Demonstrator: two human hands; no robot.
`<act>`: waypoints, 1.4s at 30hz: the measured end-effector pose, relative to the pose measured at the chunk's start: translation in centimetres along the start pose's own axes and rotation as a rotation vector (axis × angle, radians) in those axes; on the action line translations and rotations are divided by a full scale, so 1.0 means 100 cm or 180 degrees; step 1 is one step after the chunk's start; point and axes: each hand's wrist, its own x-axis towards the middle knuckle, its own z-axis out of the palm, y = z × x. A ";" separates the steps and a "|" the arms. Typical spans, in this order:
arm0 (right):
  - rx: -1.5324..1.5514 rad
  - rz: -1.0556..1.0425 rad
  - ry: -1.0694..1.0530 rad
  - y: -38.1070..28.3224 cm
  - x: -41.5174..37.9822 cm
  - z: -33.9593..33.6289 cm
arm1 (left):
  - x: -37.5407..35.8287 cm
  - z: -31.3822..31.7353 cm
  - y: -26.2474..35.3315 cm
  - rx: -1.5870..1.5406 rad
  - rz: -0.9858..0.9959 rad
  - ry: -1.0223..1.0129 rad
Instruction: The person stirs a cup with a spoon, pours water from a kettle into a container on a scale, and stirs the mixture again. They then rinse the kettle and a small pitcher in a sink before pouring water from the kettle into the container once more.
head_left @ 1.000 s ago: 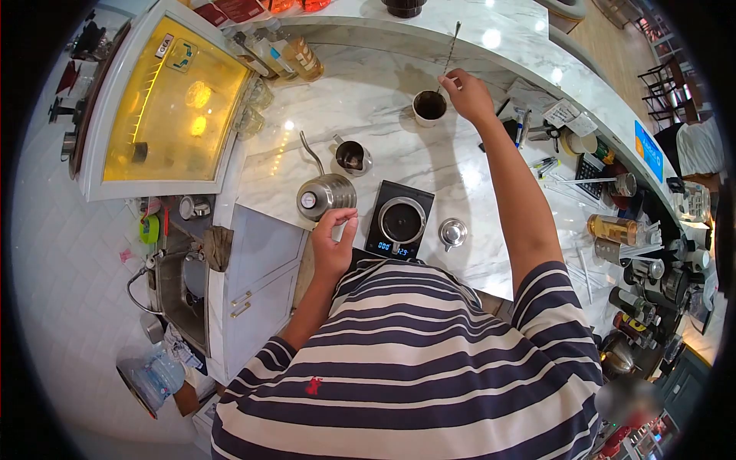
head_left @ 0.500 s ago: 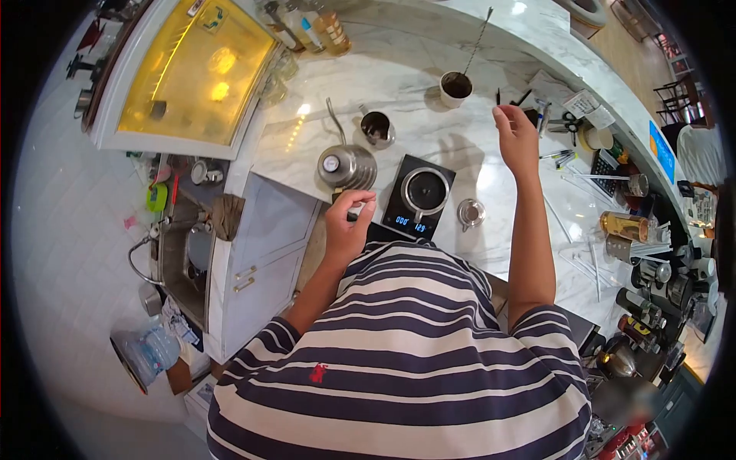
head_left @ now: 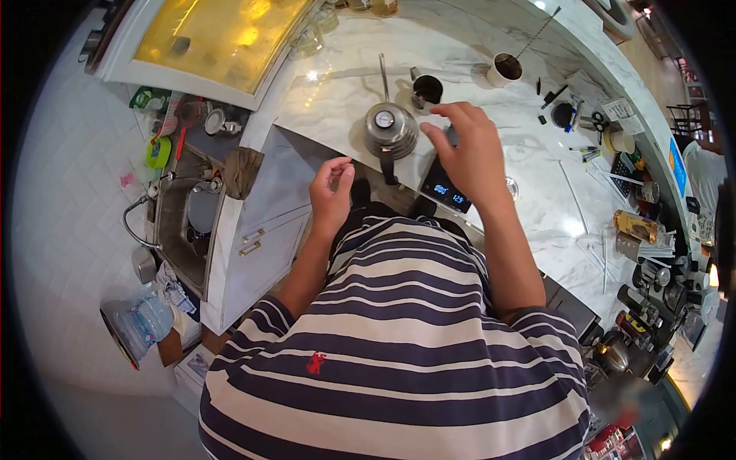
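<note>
My right hand (head_left: 471, 149) reaches over the black scale (head_left: 445, 188), thumb and fingers spread and holding nothing. It hides the round vessel on the scale; the lit display still shows. Left of it stands a steel gooseneck kettle (head_left: 379, 136), its black handle towards me and its spout pointing away. A small dark-looking jug (head_left: 426, 90) with a handle is just beyond my right fingertips. My left hand (head_left: 331, 192) hovers by the counter's near edge, left of the kettle, fingers loosely curled, thumb apart, nothing in it. A little glass (head_left: 512, 187) is partly hidden behind my right wrist.
A cup (head_left: 505, 70) with dark contents and a twisted bar spoon stands at the back. Pens, scissors (head_left: 596, 121) and straws lie to the right, near jars and bottles. On the left are a yellow-lit cabinet (head_left: 207, 46) and a sink (head_left: 184, 238).
My right hand has swung left from the counter's right side to over the scale, its fingers opening. My left hand has shifted slightly left. The view has turned, moving the counter items rightwards.
</note>
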 end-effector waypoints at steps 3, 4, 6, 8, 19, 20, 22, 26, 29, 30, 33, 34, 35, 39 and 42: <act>-0.0075 0.0198 -0.0266 -0.014 0.008 0.045 | 0.007 -0.028 -0.012 0.0072 -0.0082 0.0050; -0.0133 0.0208 -0.0299 -0.014 0.010 0.061 | 0.010 -0.036 -0.014 0.0087 -0.0094 0.0071; -0.0290 0.0313 -0.0366 -0.016 0.011 0.083 | 0.016 -0.051 -0.016 0.0108 -0.0128 0.0018; -0.0332 0.0498 -0.0484 -0.021 0.012 0.096 | 0.024 -0.065 -0.018 0.0130 -0.0159 -0.0029; -0.0380 0.0611 -0.0109 -0.014 0.007 0.133 | 0.064 -0.112 -0.039 0.0388 -0.0092 -0.0458; -0.0363 0.0681 -0.0117 -0.015 0.007 0.133 | 0.066 -0.114 -0.040 0.0382 -0.0100 -0.0501; -0.0329 0.0744 -0.0101 -0.017 0.006 0.135 | 0.071 -0.118 -0.040 0.0374 -0.0114 -0.0575; -0.0267 0.0867 -0.0048 -0.017 0.005 0.141 | 0.083 -0.125 -0.040 0.0398 -0.0055 -0.0709; -0.0239 0.0929 -0.0030 -0.020 0.006 0.142 | 0.092 -0.125 -0.038 0.0424 -0.0019 -0.0781; -0.0217 0.0917 -0.0021 -0.020 0.006 0.143 | 0.095 -0.124 -0.038 0.0412 0.0008 -0.0797; -0.0139 0.0877 -0.0029 -0.019 0.006 0.143 | 0.103 -0.121 -0.038 0.0410 0.0056 -0.0863; -0.0106 0.0858 -0.0049 -0.019 0.006 0.142 | 0.104 -0.119 -0.037 0.0412 0.0067 -0.0887; -0.0075 0.0834 -0.0066 -0.019 0.007 0.140 | 0.106 -0.117 -0.037 0.0386 0.0053 -0.0900; -0.0045 0.0824 -0.0161 -0.019 0.008 0.135 | 0.109 -0.109 -0.035 0.0335 0.0000 -0.0939; -0.0005 0.0872 -0.0216 -0.018 0.008 0.133 | 0.108 -0.105 -0.033 0.0372 -0.0015 -0.0928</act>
